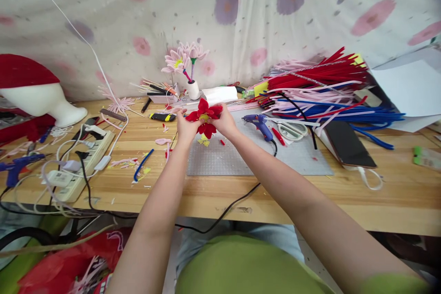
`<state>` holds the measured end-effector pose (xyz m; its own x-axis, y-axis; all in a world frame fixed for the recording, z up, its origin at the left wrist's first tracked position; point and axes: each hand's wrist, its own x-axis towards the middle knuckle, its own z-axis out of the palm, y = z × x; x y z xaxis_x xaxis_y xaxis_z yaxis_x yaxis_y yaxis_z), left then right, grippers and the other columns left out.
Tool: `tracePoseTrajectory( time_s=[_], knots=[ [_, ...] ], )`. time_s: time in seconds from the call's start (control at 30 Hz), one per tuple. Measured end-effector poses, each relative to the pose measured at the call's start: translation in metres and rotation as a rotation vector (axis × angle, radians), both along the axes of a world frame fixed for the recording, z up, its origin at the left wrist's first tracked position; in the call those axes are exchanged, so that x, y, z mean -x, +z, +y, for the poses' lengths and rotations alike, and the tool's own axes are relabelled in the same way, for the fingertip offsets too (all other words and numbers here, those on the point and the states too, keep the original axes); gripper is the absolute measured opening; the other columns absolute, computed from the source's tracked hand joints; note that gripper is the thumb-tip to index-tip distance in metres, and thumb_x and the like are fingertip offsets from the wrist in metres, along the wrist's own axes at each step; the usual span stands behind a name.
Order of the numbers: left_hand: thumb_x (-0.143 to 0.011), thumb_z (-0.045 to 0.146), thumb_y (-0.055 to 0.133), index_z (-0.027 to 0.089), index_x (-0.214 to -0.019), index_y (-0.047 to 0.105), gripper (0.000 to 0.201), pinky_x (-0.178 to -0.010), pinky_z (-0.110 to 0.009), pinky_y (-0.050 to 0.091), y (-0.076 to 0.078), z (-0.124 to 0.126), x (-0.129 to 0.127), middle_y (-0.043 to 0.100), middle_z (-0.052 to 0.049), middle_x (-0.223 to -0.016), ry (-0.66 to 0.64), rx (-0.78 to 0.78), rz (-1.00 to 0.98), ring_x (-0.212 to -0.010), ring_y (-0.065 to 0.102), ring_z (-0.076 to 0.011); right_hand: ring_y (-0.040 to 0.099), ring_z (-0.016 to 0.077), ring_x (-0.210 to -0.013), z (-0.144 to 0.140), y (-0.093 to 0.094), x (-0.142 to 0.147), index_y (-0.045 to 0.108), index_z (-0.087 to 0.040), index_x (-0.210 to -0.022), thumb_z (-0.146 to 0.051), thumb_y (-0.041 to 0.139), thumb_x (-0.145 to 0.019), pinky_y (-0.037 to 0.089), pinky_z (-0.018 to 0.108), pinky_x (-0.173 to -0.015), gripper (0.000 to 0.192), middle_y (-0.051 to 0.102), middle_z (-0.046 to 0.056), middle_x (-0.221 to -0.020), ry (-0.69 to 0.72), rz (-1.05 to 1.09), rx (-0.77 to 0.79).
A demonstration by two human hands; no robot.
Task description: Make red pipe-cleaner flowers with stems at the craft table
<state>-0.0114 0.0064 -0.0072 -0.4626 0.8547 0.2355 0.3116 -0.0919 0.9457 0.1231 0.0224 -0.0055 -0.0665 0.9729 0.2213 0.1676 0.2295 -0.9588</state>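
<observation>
Both forearms reach out over the wooden table [396, 202] and its grey cutting mat [220, 161]. Left hand [186, 127] and right hand [225, 121] each have their grip closed on the red pipe-cleaner flower [204, 115], held between them above the mat, a blue glue gun [259, 124] just beside.

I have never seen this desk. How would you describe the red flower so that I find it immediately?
Start at the grey cutting mat in the middle of the wooden table. Above its far edge, the left hand and right hand meet around the red flower. It has fuzzy red petals and a yellow centre, unlike the pink flowers standing in a white pot behind.
</observation>
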Motion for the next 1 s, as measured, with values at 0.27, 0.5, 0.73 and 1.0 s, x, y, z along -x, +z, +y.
tracePoseTrajectory(
  time_s=[0.27,0.5,0.73,1.0],
  knots=[
    [-0.043,0.017,0.080,0.021,-0.114,0.041,0.081,-0.084,-0.033,0.045,0.012,-0.013,-0.006,0.062,-0.005,-0.092,-0.032,0.032,0.108,-0.086,0.061,-0.0192,0.059,0.0209,-0.083,-0.006,-0.003,-0.001,0.038,-0.025,-0.095,-0.021,0.063,-0.057,0.046,0.043,-0.081,0.045,0.062,0.001,-0.091,-0.060,-0.074,-0.013],
    [-0.040,0.018,0.081,0.020,-0.112,0.043,0.081,-0.082,-0.033,0.045,0.011,-0.006,-0.005,0.062,-0.004,-0.091,-0.007,0.040,0.114,-0.085,0.061,-0.0196,0.059,0.0212,-0.083,-0.008,0.000,-0.001,0.038,-0.024,-0.096,-0.021,0.062,-0.059,0.046,0.043,-0.080,0.045,0.062,0.002,-0.090,-0.100,-0.082,-0.037],
    [-0.037,0.022,0.083,0.020,-0.109,0.044,0.082,-0.084,-0.035,0.044,0.010,-0.006,-0.003,0.061,-0.006,-0.096,0.022,0.066,0.121,-0.090,0.060,-0.0212,0.059,0.0217,-0.083,0.000,0.002,-0.009,0.039,-0.023,-0.096,-0.022,0.065,-0.055,0.046,0.043,-0.080,0.048,0.062,0.002,-0.092,-0.019,-0.140,-0.030],
    [-0.039,0.009,0.079,0.019,-0.103,0.044,0.073,-0.077,-0.033,0.048,0.021,-0.011,-0.012,0.064,-0.003,-0.084,-0.068,0.117,-0.060,-0.082,0.063,-0.0197,0.059,0.0215,-0.081,-0.001,0.007,-0.011,0.038,-0.024,-0.097,-0.023,0.065,-0.055,0.045,0.044,-0.079,0.050,0.062,0.001,-0.089,-0.049,-0.162,-0.018]
  ],
)
